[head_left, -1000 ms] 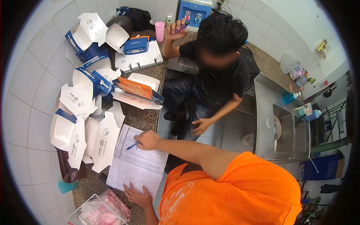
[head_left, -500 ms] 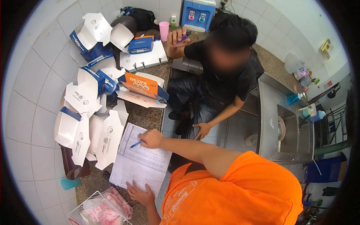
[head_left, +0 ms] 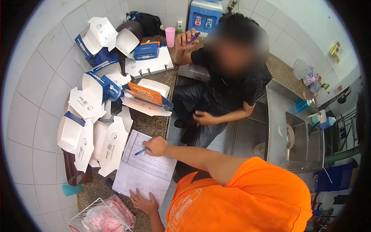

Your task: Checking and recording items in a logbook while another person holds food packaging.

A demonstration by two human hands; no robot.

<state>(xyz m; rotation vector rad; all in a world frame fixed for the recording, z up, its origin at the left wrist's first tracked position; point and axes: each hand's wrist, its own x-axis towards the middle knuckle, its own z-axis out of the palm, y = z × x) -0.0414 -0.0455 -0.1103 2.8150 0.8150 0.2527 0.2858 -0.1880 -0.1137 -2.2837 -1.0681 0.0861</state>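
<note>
A blue pen [head_left: 141,151] is gripped in my right hand [head_left: 155,146], its tip on the upper part of an open printed sheet [head_left: 129,172] covered with table rows. The sheet lies on a speckled stone counter, with a fold across its middle. My left hand [head_left: 145,202] rests with spread fingers on the sheet's lower edge. Close beyond the sheet, several opened white and blue takeaway boxes [head_left: 112,146] lie heaped. One box with an orange lid [head_left: 145,94] stands open near the counter edge.
Across from me a person in black [head_left: 232,77] sits holding a small purple object [head_left: 192,38]. A wire basket of pink-printed packets [head_left: 112,216] stands near my left hand. A pink cup [head_left: 170,36], a water dispenser [head_left: 205,17] and a steel sink [head_left: 297,135] are farther off.
The seated person's lower hand has risen from the knee toward the lap, fingers curling. My hands stay nearly in place on the sheet; the view has shifted slightly.
</note>
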